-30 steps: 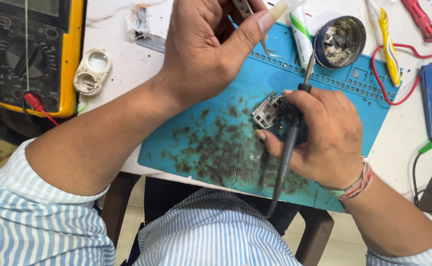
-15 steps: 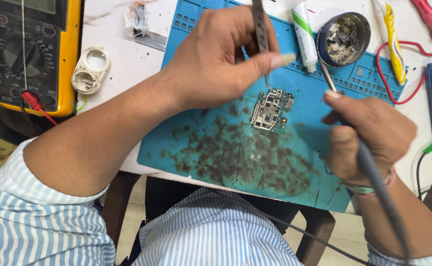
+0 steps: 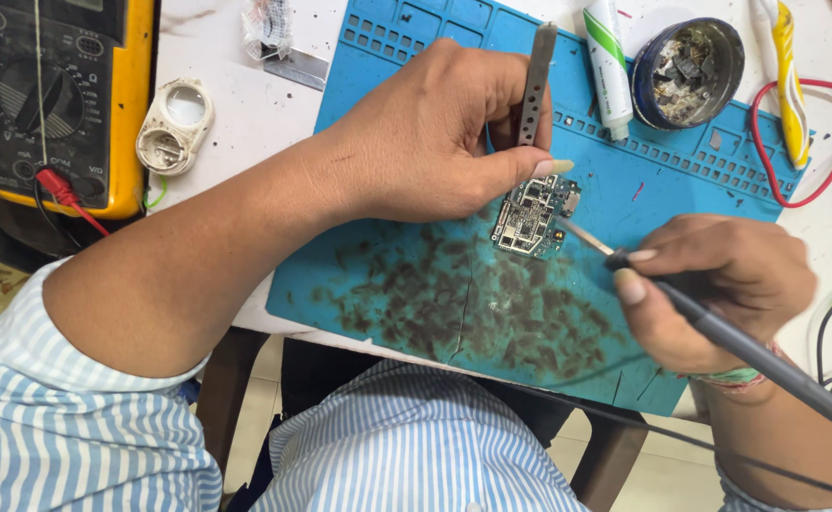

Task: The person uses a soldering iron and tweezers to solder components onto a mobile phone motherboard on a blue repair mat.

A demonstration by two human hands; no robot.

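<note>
A small circuit board (image 3: 533, 214) lies flat on the blue work mat (image 3: 406, 275), near the mat's middle and a little toward its far side. The mat's near half is smeared with dark burn marks and has a crack running through it.

The left hand (image 3: 435, 142) comes in from the left and rests over the board's upper edge, thumb stretched out just above it. Its fingers are closed around a pair of metal tweezers (image 3: 535, 85), which stand up and away from the board toward the far edge of the mat.

The right hand (image 3: 719, 284) sits at the board's right side, wrapped around the dark handle of a soldering iron (image 3: 710, 327). The iron's thin metal tip reaches the board's right edge, touching it or very nearly so. Its handle and cord trail off toward the lower right.

Further out, a round tin (image 3: 689, 59) full of small scraps sits on the mat's far right corner, with a white and green tube (image 3: 608, 62) just beside it. A red wire (image 3: 776, 166) loops off the mat's right edge. On the white surface (image 3: 236, 85) to the left are a white plastic ring part (image 3: 174, 125) and a yellow multimeter (image 3: 51, 95) with a red probe plugged in.
</note>
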